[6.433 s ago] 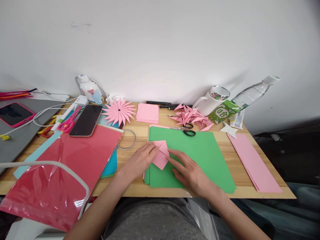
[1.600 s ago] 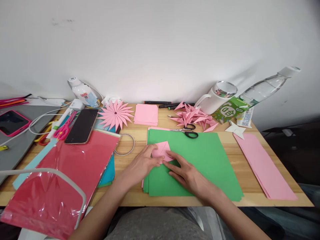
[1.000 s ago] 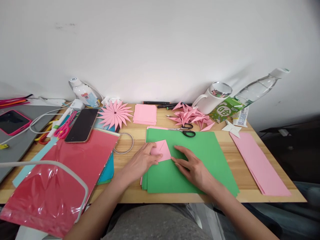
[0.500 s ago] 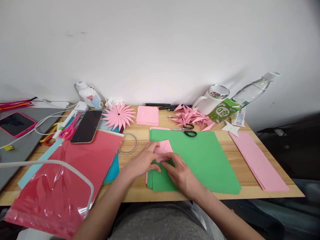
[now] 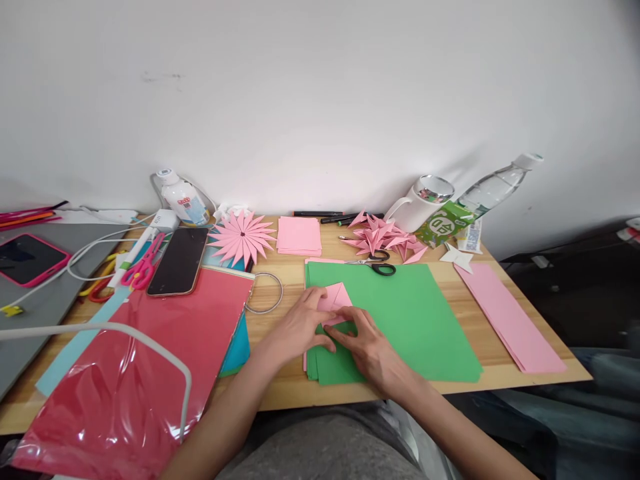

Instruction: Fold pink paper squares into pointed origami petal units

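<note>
Steadying hand: from my remote seat I see the left hand (image 5: 303, 323) with bent fingers resting on the left part of the creased pink paper (image 5: 337, 295), its thumb spread away over the green sheets (image 5: 410, 320).
Right hand: I have this hand (image 5: 367, 343) at the paper's lower right edge, index finger on it and thumb close below; I cannot tell whether they pinch it.
Pink paper: it lies on the left part of the green sheets, one corner pointing away from the body, its near edge mostly hidden from me.
Scissors: I see the black-handled scissors (image 5: 373, 259) across the far edge of the green sheets.
Pink shapes: beyond the green, pointed folded pieces (image 5: 376, 233) lie heaped beside a white mug (image 5: 417, 205); a many-pointed paper rosette (image 5: 243, 235) sits left of a stack of pink squares (image 5: 299, 235).
Right side: long pink strips (image 5: 513, 320) lie on the wooden table (image 5: 456, 293), a white paper star (image 5: 457, 257) at their far end.
</note>
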A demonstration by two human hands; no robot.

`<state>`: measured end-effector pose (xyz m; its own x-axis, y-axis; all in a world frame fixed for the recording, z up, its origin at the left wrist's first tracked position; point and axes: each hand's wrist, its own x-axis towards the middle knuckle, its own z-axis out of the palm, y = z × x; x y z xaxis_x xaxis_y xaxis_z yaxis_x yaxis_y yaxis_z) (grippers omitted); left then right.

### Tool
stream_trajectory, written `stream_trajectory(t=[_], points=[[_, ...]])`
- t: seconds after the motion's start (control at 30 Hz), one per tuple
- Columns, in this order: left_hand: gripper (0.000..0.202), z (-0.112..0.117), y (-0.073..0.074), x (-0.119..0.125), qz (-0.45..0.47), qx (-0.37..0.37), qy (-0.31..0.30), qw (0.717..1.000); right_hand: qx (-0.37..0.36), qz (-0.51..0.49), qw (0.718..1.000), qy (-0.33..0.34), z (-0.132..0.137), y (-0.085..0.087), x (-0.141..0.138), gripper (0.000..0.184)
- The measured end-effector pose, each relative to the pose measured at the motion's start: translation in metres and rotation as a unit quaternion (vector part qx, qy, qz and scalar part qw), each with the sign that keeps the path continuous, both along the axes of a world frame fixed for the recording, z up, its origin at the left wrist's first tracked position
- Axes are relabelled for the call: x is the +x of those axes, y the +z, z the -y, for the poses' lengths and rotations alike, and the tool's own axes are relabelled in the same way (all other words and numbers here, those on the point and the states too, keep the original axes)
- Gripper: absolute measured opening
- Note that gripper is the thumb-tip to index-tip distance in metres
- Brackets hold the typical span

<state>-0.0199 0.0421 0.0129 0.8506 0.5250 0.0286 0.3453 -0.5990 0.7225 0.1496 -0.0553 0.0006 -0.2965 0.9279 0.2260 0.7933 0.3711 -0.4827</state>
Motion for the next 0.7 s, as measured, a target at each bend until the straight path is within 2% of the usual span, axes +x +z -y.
stream_trajectory(t=[0.17,0.33,0.5,0.6,0.7], points=[[0.039,0.005,0.004,0.005,-0.016,0.028,0.021,0.999,0.040,-0.034,0.998,-0.034,0.002,-0.007,0.010,0.043],[0.028,0.009,-0.002,0.007,0.017,0.061,0.036,0.997,0.060,-0.036,0.996,-0.054,0.009,-0.014,0.032,0.043],[0.026,0.018,-0.002,0.004,0.012,0.043,0.060,0.997,0.076,-0.056,0.992,-0.087,0.006,-0.016,0.054,0.041],[0.028,0.023,0.001,0.000,0.005,0.068,0.027,0.997,0.080,-0.045,0.993,-0.068,-0.004,-0.015,0.062,0.045],[0.026,0.024,0.004,-0.001,-0.026,0.120,0.027,0.992,0.063,-0.031,0.997,-0.028,-0.015,-0.012,0.061,0.050]])
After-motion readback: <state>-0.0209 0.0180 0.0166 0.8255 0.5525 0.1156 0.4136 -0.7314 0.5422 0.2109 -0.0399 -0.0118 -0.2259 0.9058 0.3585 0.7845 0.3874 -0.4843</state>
